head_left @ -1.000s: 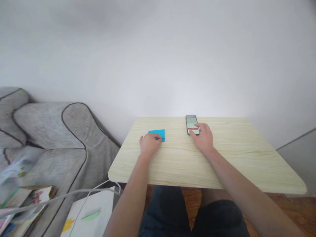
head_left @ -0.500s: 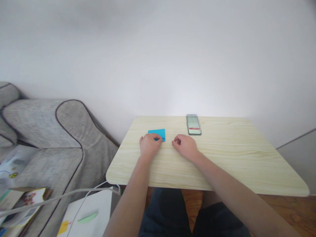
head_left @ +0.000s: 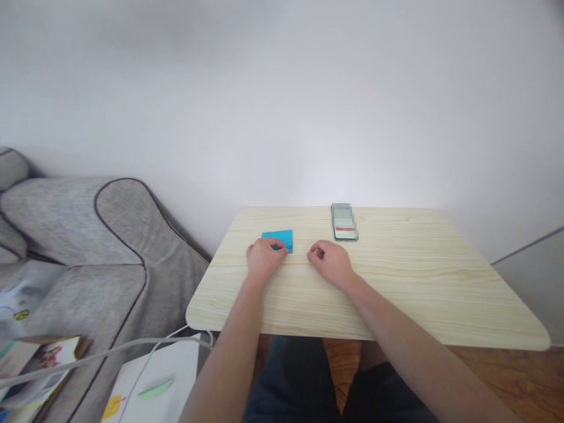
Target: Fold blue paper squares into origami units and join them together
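Observation:
A small rectangle of blue paper (head_left: 282, 236) lies on the tabletop, left of the middle, and its near edge is partly covered by my left hand (head_left: 264, 257). The thumb and forefinger of that hand are pinched together at the paper's near right corner. My right hand (head_left: 331, 260) rests on the table a short way to the right, apart from the paper. Its fingers are curled in with the tips together, and nothing shows between them.
The pale wooden table (head_left: 414, 282) stands against a white wall. A phone (head_left: 345, 223) with a partly blurred screen lies near its back edge. Left are a grey sofa (head_left: 118, 235), books (head_left: 48, 364), a white box (head_left: 154, 376) and a pale cable (head_left: 132, 342).
The whole view has shifted slightly. Both hands keep nearly the same pose, and the blue paper stays under my left hand.

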Demonstrator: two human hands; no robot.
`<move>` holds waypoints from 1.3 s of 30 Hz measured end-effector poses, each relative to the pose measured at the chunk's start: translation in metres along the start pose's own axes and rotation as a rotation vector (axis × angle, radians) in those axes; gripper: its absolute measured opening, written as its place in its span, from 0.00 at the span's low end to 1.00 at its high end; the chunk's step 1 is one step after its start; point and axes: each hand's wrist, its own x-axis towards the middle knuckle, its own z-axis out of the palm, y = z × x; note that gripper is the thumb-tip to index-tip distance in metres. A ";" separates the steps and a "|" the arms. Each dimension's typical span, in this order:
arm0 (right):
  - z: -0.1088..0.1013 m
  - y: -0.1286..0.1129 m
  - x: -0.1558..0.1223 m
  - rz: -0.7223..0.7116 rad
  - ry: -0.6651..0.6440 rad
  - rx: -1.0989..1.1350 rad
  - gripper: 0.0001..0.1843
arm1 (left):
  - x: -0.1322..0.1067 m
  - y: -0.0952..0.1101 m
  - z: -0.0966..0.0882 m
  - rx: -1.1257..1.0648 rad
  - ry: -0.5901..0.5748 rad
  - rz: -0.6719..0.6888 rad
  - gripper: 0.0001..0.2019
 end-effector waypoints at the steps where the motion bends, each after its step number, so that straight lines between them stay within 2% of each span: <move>1: 0.000 0.000 0.000 0.000 -0.001 0.004 0.07 | 0.001 -0.001 0.000 -0.003 -0.005 -0.006 0.06; 7: -0.002 0.000 -0.001 -0.009 0.001 0.020 0.07 | 0.006 -0.005 0.002 -0.007 0.001 -0.062 0.14; 10: -0.003 -0.001 -0.002 -0.013 0.000 0.024 0.07 | 0.007 -0.006 0.003 -0.013 0.003 -0.069 0.15; 22: -0.004 -0.002 -0.002 0.002 -0.016 0.023 0.07 | 0.009 -0.010 0.004 -0.038 -0.001 -0.056 0.10; 30: -0.004 -0.002 -0.002 0.002 -0.013 0.028 0.07 | 0.003 -0.001 0.000 0.006 0.002 -0.031 0.09; 34: -0.005 -0.003 -0.002 0.001 -0.010 0.034 0.07 | -0.006 0.010 -0.003 0.036 0.057 0.022 0.06; 39: -0.006 -0.004 -0.002 0.005 0.000 0.066 0.07 | -0.018 0.029 -0.015 -0.016 0.225 0.124 0.08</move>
